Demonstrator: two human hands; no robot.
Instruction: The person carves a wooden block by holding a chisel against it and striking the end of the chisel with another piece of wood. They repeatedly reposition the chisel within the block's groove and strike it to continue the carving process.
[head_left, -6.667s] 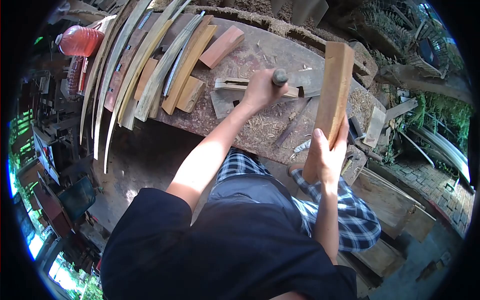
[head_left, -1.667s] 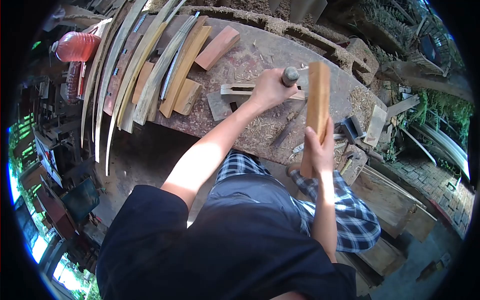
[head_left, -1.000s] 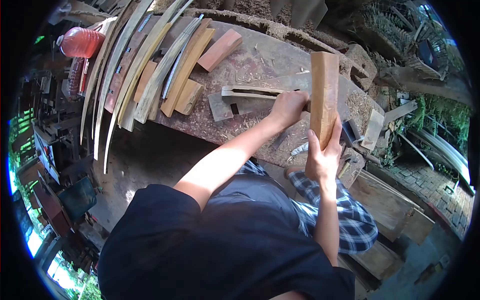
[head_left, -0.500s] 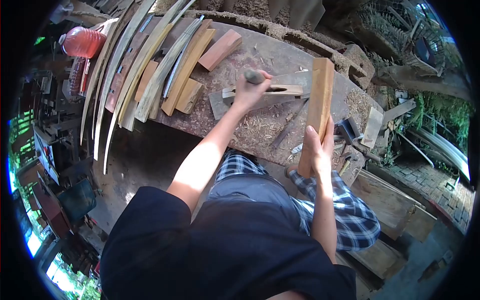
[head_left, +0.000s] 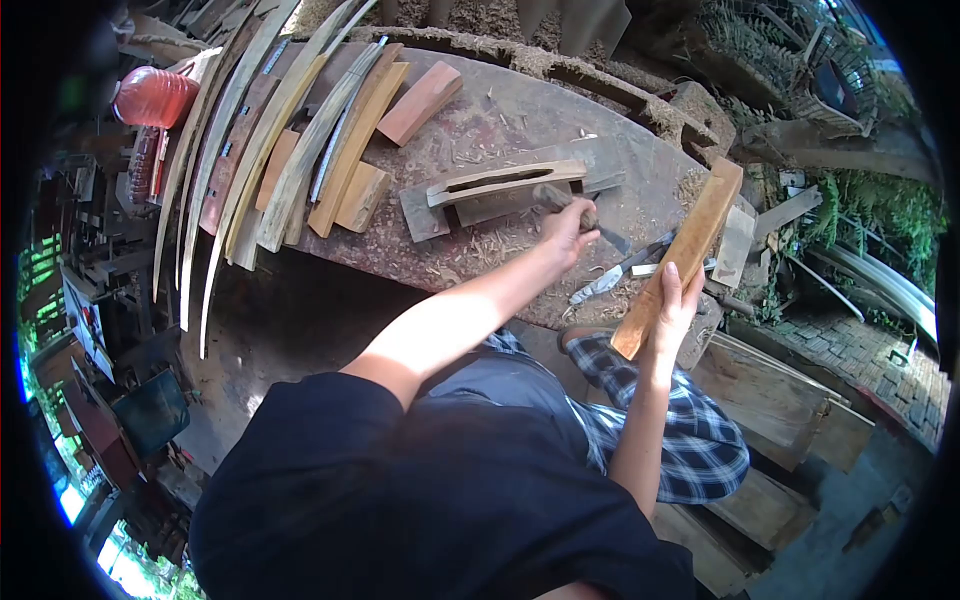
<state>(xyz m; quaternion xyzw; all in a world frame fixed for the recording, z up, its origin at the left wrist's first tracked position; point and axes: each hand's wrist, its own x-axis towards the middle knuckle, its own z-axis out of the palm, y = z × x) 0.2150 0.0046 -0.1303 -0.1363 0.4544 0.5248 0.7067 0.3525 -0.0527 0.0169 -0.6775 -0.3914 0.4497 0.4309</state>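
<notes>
In my left hand [head_left: 568,232] is a thick-handled tool that looks like a chisel [head_left: 550,196], its dark flat end pointing right and down; my fingers partly hide it. Just beyond lies a pale wooden piece with a long slot [head_left: 508,180], resting on a grey flat board [head_left: 425,215]. My right hand [head_left: 676,312] grips a long wooden block [head_left: 690,240] near its lower end, holding it tilted above the bench's right side. Beside that block, a knife-like tool with a pale handle [head_left: 597,286] lies on the bench.
Curved wooden strips [head_left: 225,150] overhang the left of the workbench [head_left: 400,262], near a reddish wood block [head_left: 420,103]. Farther left stands a jug of red liquid [head_left: 155,98]. Shavings [head_left: 490,245] litter the bench, and a small board [head_left: 736,248] sits at its right edge.
My left hand has moved right and toward me with the tool, from over the slotted piece to its near side. My right hand has tilted the block rightward and lowered it. The view has shifted slightly.
</notes>
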